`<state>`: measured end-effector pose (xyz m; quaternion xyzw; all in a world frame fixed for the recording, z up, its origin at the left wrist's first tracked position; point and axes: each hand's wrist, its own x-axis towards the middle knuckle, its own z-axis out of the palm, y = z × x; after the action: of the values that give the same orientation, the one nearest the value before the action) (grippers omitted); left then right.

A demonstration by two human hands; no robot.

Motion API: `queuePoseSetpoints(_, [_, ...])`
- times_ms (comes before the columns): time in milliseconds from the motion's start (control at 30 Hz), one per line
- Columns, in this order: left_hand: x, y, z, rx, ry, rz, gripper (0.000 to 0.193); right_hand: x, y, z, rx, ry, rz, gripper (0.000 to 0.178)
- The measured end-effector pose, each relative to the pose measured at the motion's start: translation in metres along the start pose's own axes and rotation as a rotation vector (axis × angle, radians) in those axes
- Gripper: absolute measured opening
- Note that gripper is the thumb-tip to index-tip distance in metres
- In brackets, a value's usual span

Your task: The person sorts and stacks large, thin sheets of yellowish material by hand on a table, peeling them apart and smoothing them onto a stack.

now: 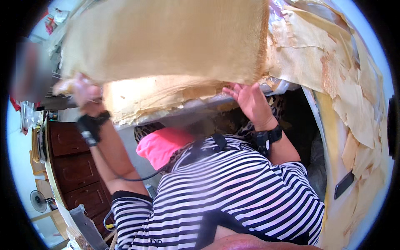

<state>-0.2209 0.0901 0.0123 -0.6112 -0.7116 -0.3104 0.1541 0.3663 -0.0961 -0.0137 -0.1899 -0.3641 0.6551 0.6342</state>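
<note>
A large tan sheet (166,41), thin and fibrous with a ragged right side, spans the top of the view; its kind is unclear. Its near edge stands raised above a paler, torn sheet layer (137,98) on the worktop. My left hand (87,91) is by the sheet's near left corner, smeared by motion, so its grip cannot be made out. Close under the near right corner is my right hand (253,105), fingers spread and thumb up, palm showing; whether it touches the edge is hard to tell. Both wrists wear black straps.
Torn tan sheets (312,62) overlap along the right side, with a dark phone (344,185) on a pale surface there. A dark red wooden cabinet (77,171) stands at left, near a fan (39,201). Pink cloth (162,146) lies at my lap. A cable (137,179) runs from my left wrist.
</note>
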Motion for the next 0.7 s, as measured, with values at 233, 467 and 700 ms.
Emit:
queuePoseSetpoints(233, [-0.135, 0.149, -0.007, -1.369, -0.214, -1.024, 0.039, 0.004, -0.008, -0.017, -0.164, 0.755, 0.167, 0.043])
queuePoseSetpoints(467, [-0.144, 0.130, -0.027, -1.104, -0.373, -0.861, 0.037, 0.017, -0.009, -0.010, -1.128, 0.635, -0.285, 0.021])
queuePoseSetpoints(700, [-0.161, 0.143, -0.025, -1.372, -0.438, -1.017, 0.034, 0.040, -0.056, -0.055, -0.592, 0.816, 0.116, 0.045])
